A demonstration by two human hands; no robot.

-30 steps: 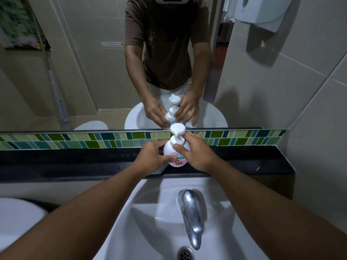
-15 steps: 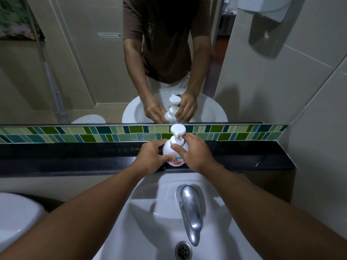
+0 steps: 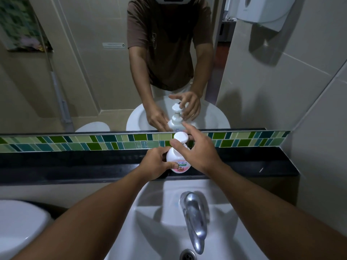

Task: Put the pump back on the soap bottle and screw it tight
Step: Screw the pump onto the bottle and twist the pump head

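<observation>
A white soap bottle (image 3: 173,156) with a pink label stands upright on the black ledge (image 3: 75,164) behind the sink. Its white pump (image 3: 180,136) sits on top of the neck. My left hand (image 3: 156,162) wraps the bottle's body from the left, thumb on the label. My right hand (image 3: 195,149) is at the pump's collar from the right, thumb against the neck and fingers spread out beside the pump head. The collar itself is hidden by my thumb.
A chrome tap (image 3: 194,220) rises over the white sink (image 3: 150,231) right below my arms. A mirror (image 3: 93,72) stands just behind the ledge above a green tile strip (image 3: 75,142). A second white basin (image 3: 16,228) lies at lower left; a wall dispenser (image 3: 262,10) hangs at upper right.
My right hand has loosened from the pump collar and its fingers have spread. The left hand still holds the bottle. The camera has tilted slightly.
</observation>
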